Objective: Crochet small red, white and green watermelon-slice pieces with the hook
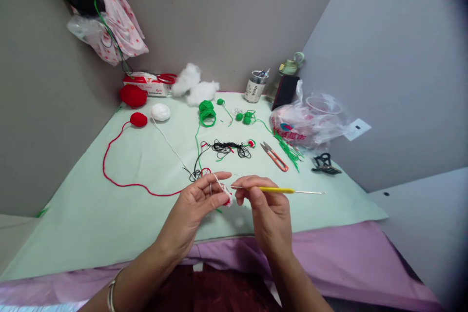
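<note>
Left hand [193, 202] is pinching the small red-and-white piece [228, 199] between thumb and fingers above the table's near part [91, 234], white yarn [218, 182] running over its index finger; right hand [268, 209] is gripping the yellow-handled hook [276, 189] with fingers closed, tip pointing at the piece. Judgement: a stitch is being worked; loop engagement is too small to tell. Next move is probably calling for steady yarn tension while hooking the strand.
</note>
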Available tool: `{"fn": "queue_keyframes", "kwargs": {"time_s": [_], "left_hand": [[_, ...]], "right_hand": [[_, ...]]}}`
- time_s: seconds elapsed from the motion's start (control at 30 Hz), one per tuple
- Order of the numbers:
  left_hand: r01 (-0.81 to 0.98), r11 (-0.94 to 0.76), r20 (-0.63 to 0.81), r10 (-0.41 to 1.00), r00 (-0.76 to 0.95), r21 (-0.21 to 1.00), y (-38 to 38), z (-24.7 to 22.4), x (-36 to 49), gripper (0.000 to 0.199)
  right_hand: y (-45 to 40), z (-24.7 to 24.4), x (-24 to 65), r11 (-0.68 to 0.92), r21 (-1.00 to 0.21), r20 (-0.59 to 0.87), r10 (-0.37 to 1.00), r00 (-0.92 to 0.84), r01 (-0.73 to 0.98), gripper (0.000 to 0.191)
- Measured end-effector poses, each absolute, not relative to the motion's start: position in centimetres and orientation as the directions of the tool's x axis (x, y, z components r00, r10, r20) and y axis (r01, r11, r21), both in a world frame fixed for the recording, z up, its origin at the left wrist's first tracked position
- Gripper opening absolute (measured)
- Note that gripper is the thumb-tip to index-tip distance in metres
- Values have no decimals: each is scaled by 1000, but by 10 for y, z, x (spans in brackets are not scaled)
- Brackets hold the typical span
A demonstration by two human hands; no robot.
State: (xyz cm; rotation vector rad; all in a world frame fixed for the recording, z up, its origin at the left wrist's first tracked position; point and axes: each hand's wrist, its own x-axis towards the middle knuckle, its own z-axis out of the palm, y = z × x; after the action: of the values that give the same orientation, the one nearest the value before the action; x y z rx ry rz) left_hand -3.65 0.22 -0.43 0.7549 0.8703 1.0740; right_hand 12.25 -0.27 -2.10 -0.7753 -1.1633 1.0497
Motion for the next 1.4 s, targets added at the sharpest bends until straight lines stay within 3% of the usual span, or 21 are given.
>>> {"fn": "queue_keyframes", "kwargs": {"time_s": [0.2, 0.4, 0.57, 0.8, 1.1, 1.27, 1.4], "left_hand": [[-403, 291, -202, 947, 248, 868, 1, -2, -35, 42], [-416, 272, -195, 956, 220, 868, -1, -2, -36, 34], [-398, 257, -197, 962, 187, 881, -1, -1, -36, 34], [-366, 230, -180, 969, 167, 901, -2, 0, -38, 26], [-399, 222, -173, 972, 155, 890, 0, -4, -35, 27], [-385, 206, -164, 977, 140, 900, -3, 0, -34, 41], [-447, 283, -215, 956, 198, 848, -4, 2, -33, 50]], "right_hand": [[-4, -19, 121, 392, -906, 387, 920, 64, -162, 16], [-4, -21, 122, 272, -892, 257, 962, 92, -360, 15], [-3, -16, 124, 271, -891, 258, 962, 85, -363, 21], [-10, -12, 131, 483, -875, 481, 876, 46, -38, 22], [-17, -11, 133, 722, -587, 729, 668, -149, 366, 27], [-20, -19, 132, 741, -390, 773, 586, -243, 548, 39], [-22, -23, 130, 715, -325, 774, 577, -260, 620, 52]]}}
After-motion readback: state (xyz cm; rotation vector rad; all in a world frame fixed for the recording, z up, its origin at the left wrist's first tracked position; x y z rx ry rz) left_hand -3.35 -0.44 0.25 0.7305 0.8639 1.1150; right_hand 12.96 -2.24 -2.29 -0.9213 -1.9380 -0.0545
